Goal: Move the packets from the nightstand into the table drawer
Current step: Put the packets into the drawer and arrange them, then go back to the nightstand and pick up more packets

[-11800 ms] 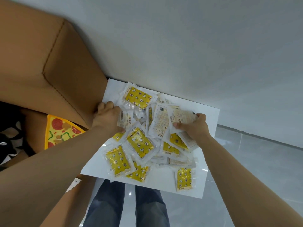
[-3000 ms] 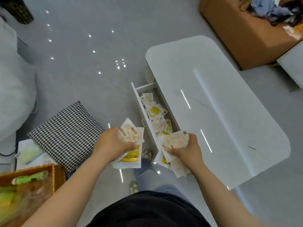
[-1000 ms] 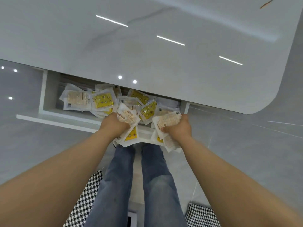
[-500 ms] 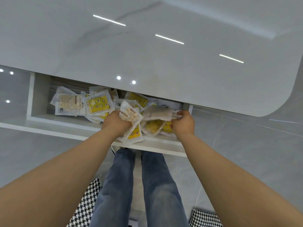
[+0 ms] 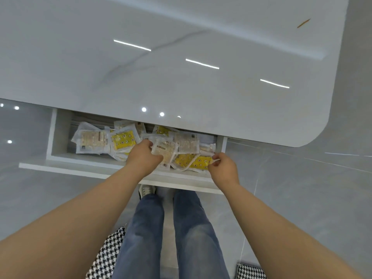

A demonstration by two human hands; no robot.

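The white table (image 5: 181, 57) has its drawer (image 5: 80, 169) pulled open toward me. Several clear and yellow packets (image 5: 122, 140) lie heaped inside it. My left hand (image 5: 144, 158) is in the middle of the drawer and grips a clear packet (image 5: 164, 152) between thumb and fingers. My right hand (image 5: 223, 168) is at the drawer's right end, its fingertips pinching the white edge of a yellow packet (image 5: 193, 161) that lies on the pile. The tabletop hides the back of the drawer.
My legs in jeans (image 5: 161, 228) and a shoe (image 5: 147, 191) stand right in front of the drawer. Black-and-white checked cushions lie on the grey floor at bottom left (image 5: 106, 256) and bottom right (image 5: 251, 271). A small brown fleck (image 5: 304, 23) lies on the tabletop.
My right hand has dropped its bundle into the drawer's right end and now pinches only a packet's edge. My left hand has moved deeper into the drawer, still holding packets.
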